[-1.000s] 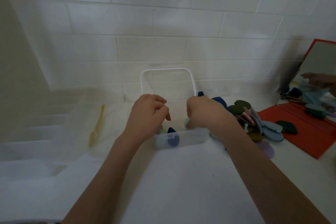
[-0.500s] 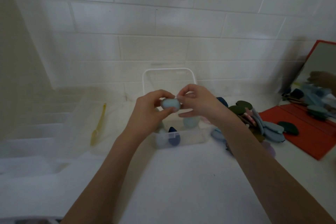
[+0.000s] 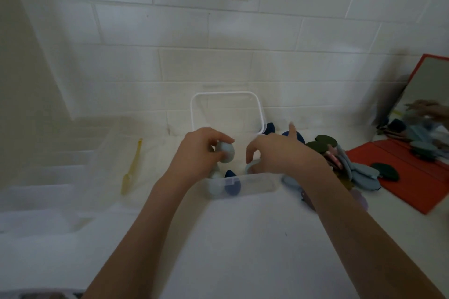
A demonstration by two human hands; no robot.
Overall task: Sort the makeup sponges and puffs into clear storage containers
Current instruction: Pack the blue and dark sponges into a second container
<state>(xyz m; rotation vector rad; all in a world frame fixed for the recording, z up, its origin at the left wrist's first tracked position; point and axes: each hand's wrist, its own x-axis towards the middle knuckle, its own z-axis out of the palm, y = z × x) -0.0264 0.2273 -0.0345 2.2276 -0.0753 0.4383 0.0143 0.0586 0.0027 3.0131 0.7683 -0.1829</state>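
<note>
Nearest us, at the clear container's [image 3: 243, 183] front wall, a navy sponge [image 3: 232, 183] and a pale blue one [image 3: 213, 185] already lay inside. Our left hand [image 3: 196, 153] gripped a light blue egg-shaped sponge [image 3: 226, 153] just above the opening; our right hand [image 3: 274, 155] curled its fingers round a pale blue piece [image 3: 250, 167] at the rim. We judged the filling step under way: next, lower both in and let go. Beyond, toward the worktop's right edge, the unsorted puffs [image 3: 349, 165] waited beside the raised lid [image 3: 227, 111].
</note>
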